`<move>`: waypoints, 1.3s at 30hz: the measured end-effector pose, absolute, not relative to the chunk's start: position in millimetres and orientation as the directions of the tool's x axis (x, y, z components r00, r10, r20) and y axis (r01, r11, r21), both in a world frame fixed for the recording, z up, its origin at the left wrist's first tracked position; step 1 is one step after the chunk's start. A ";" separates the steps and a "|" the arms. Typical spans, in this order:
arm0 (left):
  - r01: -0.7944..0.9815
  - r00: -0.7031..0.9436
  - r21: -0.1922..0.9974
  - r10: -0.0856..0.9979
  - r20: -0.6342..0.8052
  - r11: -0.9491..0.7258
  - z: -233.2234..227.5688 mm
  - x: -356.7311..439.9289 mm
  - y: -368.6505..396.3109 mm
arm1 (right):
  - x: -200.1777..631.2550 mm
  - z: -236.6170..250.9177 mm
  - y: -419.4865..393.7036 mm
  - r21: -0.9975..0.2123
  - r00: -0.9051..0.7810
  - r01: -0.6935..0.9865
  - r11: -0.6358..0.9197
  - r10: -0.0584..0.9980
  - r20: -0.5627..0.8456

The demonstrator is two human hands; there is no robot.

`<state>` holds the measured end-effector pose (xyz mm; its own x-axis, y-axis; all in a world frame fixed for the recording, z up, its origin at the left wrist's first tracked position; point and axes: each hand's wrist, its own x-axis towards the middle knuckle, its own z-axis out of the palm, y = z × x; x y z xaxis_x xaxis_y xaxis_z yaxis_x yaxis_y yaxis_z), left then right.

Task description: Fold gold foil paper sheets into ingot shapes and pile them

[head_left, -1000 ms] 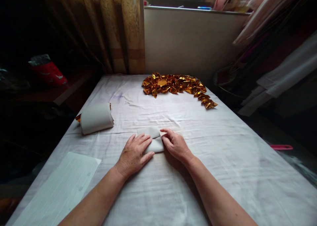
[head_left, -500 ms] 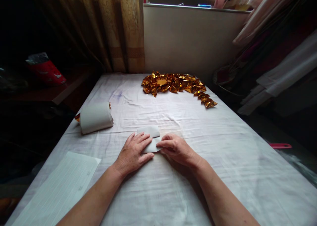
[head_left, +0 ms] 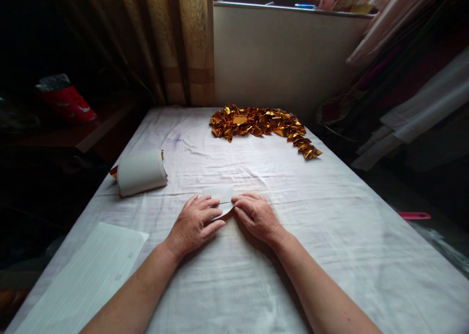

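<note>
A small white sheet of paper [head_left: 224, 193] lies partly folded on the cloth-covered table, its near flap lifted in a curve. My left hand [head_left: 194, 222] rests on the left part of the paper, fingers stretched out and apart. At the right edge, my right hand [head_left: 257, 217] pinches the flap between thumb and fingers. The paper's left end is hidden under my left fingers. Further off lies a heap of folded gold foil pieces [head_left: 256, 121], with a short linked row trailing to the right.
A curved stack of white-backed, gold-faced sheets [head_left: 142, 173] lies at left. Nearer is a lined paper sheet [head_left: 91, 270]. A red container [head_left: 68, 102] stands on a side surface. Curtains [head_left: 176, 41] hang behind; hung clothes [head_left: 421, 99] and a pink handle [head_left: 414, 216] are at right.
My right hand has moved slightly up and left, bringing the pinched edge of the paper further over. My left hand stays on the paper with little movement.
</note>
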<state>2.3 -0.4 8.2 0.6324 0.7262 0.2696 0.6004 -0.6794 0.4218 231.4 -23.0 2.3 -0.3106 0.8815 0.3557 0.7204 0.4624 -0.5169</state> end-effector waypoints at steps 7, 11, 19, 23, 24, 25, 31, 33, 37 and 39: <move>0.591 0.488 0.524 0.789 0.373 -0.613 13.4 -0.5 5.5 | 224.3 -3.5 -17.6 -0.611 -0.143 0.721 0.326 0.934 0.329; 0.666 0.416 0.493 0.827 0.378 -0.560 6.4 1.1 7.6 | 218.7 -5.8 -14.5 -0.596 -0.070 0.757 0.268 0.940 0.333; 0.717 0.524 0.199 0.705 0.478 -0.668 9.6 14.7 -6.8 | 211.3 -5.3 -14.3 -0.555 -0.007 0.805 0.209 0.939 0.344; 0.639 0.633 0.148 0.625 0.456 -0.755 11.9 25.3 -18.1 | 211.7 -8.8 -13.7 -0.555 -0.007 0.806 0.205 0.941 0.337; 0.614 0.655 0.150 0.606 0.451 -0.775 11.2 26.6 -19.6 | 212.0 -9.6 -13.6 -0.558 -0.004 0.805 0.203 0.941 0.338; 0.597 0.670 0.150 0.592 0.448 -0.788 10.3 27.3 -20.6 | 212.2 -10.1 -13.5 -0.560 0.001 0.803 0.202 0.941 0.340; 0.608 0.671 0.162 0.613 0.417 -0.777 3.0 25.2 -20.8 | 211.8 -9.0 -14.0 -0.570 0.025 0.798 0.195 0.935 0.354; 0.613 0.670 0.161 0.617 0.413 -0.773 1.1 24.8 -21.1 | 211.5 -8.5 -14.2 -0.574 0.024 0.795 0.197 0.935 0.354; 0.626 0.663 0.145 0.620 0.419 -0.767 -1.9 25.1 -22.6 | 211.6 -8.8 -14.6 -0.577 0.019 0.792 0.199 0.936 0.350; 0.630 0.659 0.155 0.629 0.413 -0.761 -3.0 24.9 -22.9 | 211.9 -9.1 -14.6 -0.573 0.019 0.795 0.197 0.937 0.348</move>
<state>24.9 -22.9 -3.0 0.6586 0.6289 0.4131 0.6299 -0.7611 0.1546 211.9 -14.6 -9.1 0.0189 0.9374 0.3479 0.7953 0.1968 -0.5733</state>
